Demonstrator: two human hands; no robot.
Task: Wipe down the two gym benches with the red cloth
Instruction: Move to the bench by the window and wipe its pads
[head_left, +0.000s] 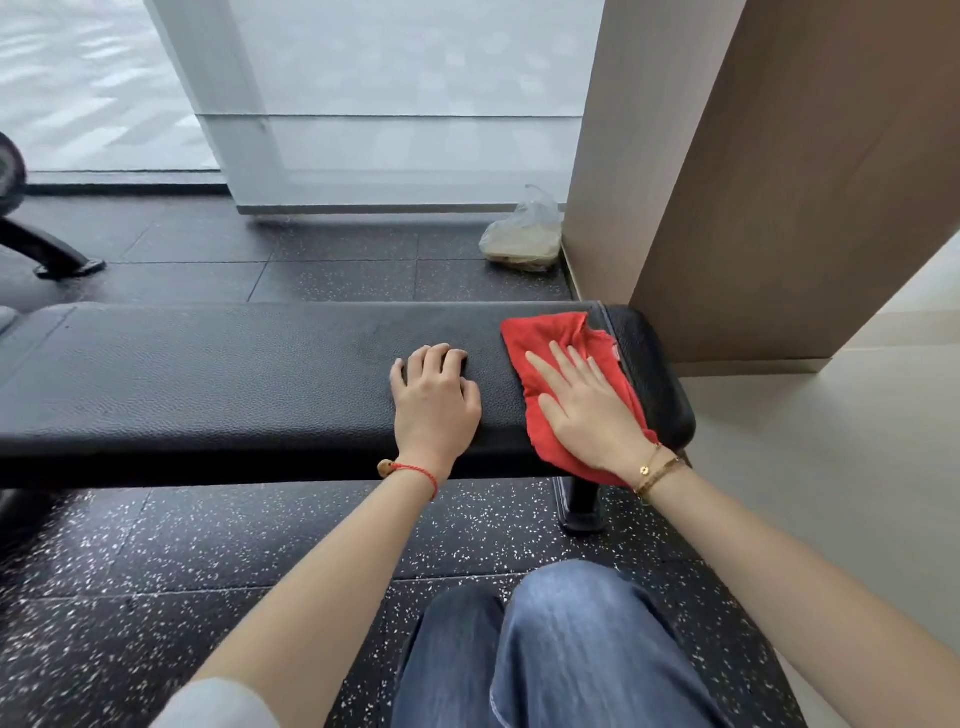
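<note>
Right hand (587, 402): laid flat, fingers straight and slightly spread, palm pressing the red cloth (550, 358) onto the bench (234, 374) near its right end; nothing is gripped. Two thin gold bracelets (655, 470) circle this wrist.

Left hand (436, 397): resting on the bare pad just beside the cloth, knuckles raised and fingertips curled down against the surface, holding nothing. A red string (415, 470) is tied at this wrist.

Cloth: crumpled, spread from the far edge of the bench to the near edge, where its lower corner hangs over (partly hidden under the right wrist). Its right side lies along the seam before the rounded end of the pad.

Bench: black textured padding, running lengthwise from the left edge of view to the right; one black leg (582, 504) stands beneath the right end.

Surroundings: dark speckled floor tiles (156, 571); the person's knees in blue jeans (561, 649) below the bench's near edge; a tied plastic bag (524, 234) on the floor beyond the far edge, against a brown wall panel (805, 182); part of another black frame (47, 249) at far left.
</note>
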